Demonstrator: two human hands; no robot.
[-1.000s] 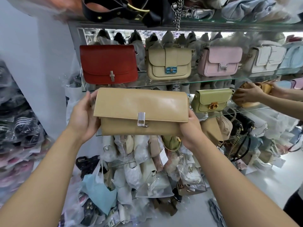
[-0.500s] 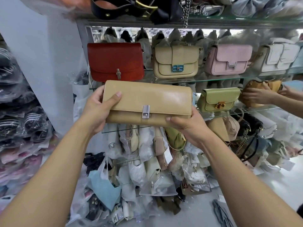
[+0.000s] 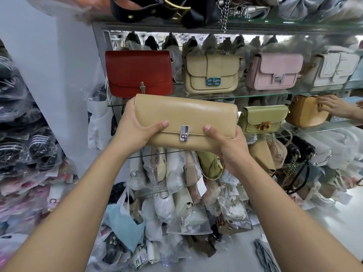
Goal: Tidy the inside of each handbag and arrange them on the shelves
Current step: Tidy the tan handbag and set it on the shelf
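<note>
A long tan flap handbag (image 3: pixel 186 114) with a silver clasp is held up in front of the glass shelves, flap closed. My left hand (image 3: pixel 135 128) grips its left end, thumb lying across the front. My right hand (image 3: pixel 229 146) grips the lower right corner, thumb on the flap edge beside the clasp. The bag hovers level with the middle glass shelf (image 3: pixel 306 128), just left of a small green bag (image 3: pixel 264 118).
The upper shelf carries a red bag (image 3: pixel 139 72), a cream bag (image 3: pixel 212 72), a pink bag (image 3: pixel 275 70) and a white bag (image 3: pixel 334 69). Another person's hand (image 3: pixel 332 105) touches an orange bag (image 3: pixel 306 112) at right. Plastic-wrapped bags pile up below and at left.
The tan bag has moved up and toward the shelf. Both my thumbs have come round onto its front, close to the clasp. The other person's hand has shifted on the orange bag.
</note>
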